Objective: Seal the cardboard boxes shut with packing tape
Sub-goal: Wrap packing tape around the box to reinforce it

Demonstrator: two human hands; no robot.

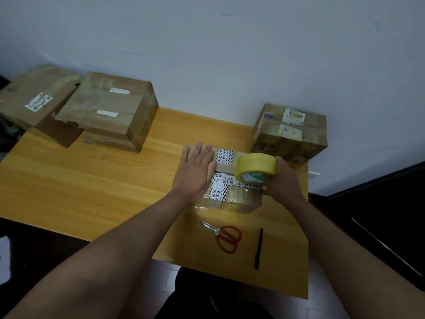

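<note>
A pale wooden table [92, 180] set against a white wall [230, 54] carries everything, and the biggest loads sit at its far left: two large cardboard boxes, one [34, 104] with a torn shipping label and a second [110, 111] leaning over it with two white strips on its lid. A medium box [289, 132] with printed labels too small to read stands at the far right. The box being sealed [230, 192], small and flat, lies near the table's middle right, under both hands. The left hand [195, 171] presses flat on its top with fingers straight and together. The right hand [284, 178] curls round a roll of yellowish packing tape [255, 166], held on edge just above the box's right end. That small box looks light and stiff enough to take a firm press; it would likely slide unless held down, so a flat palm on the lid seems the sound hold. The roll is rigid, best gripped through its core and rim, though the film itself is thin and clingy. White security tape with black Chinese characters and hazard stripes crosses the lid; I cannot read it reliably. Red-handled scissors [225, 236] and a black pen [258, 248] lie nearer the person.
</note>
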